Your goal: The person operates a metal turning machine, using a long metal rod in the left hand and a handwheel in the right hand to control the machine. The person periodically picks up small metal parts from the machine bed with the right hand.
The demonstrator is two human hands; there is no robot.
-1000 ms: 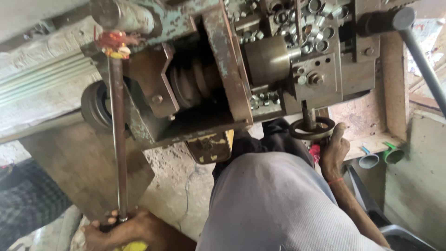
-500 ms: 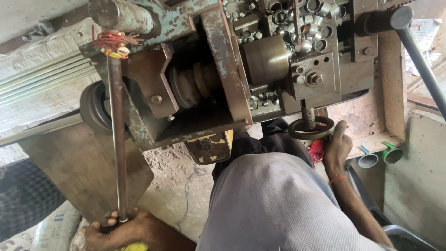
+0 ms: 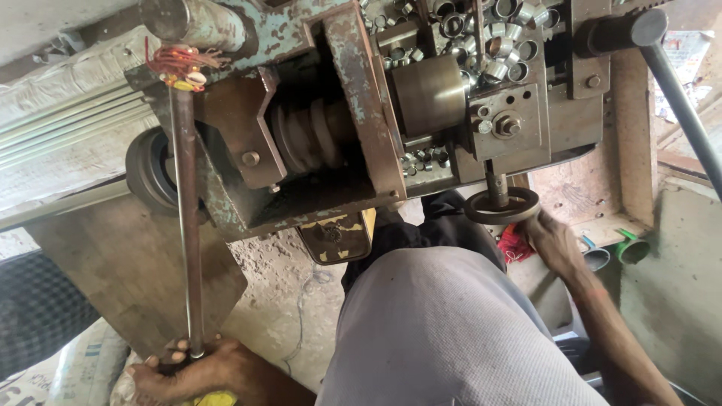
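My left hand (image 3: 188,368) is closed around the lower end of a long steel lever rod (image 3: 186,225). The rod runs up to an old grey-green machine (image 3: 353,113), and red thread (image 3: 177,64) is tied at its top. My right hand (image 3: 553,240) grips the rim of a small dark handwheel (image 3: 500,204) under the machine's right side. A brass-coloured drum (image 3: 429,94) and a grooved pulley stack (image 3: 308,139) sit in the machine's middle. My grey shirt fills the lower centre.
Several short metal rings (image 3: 489,45) are heaped on the machine's top right. A black wheel (image 3: 150,169) is at its left and a red cloth (image 3: 515,244) under the handwheel. A dark bar (image 3: 684,105) slants at the right. Green and blue pieces (image 3: 632,248) lie on the ledge.
Both hands keep their holds on the rod and the handwheel. The view has shifted only slightly.
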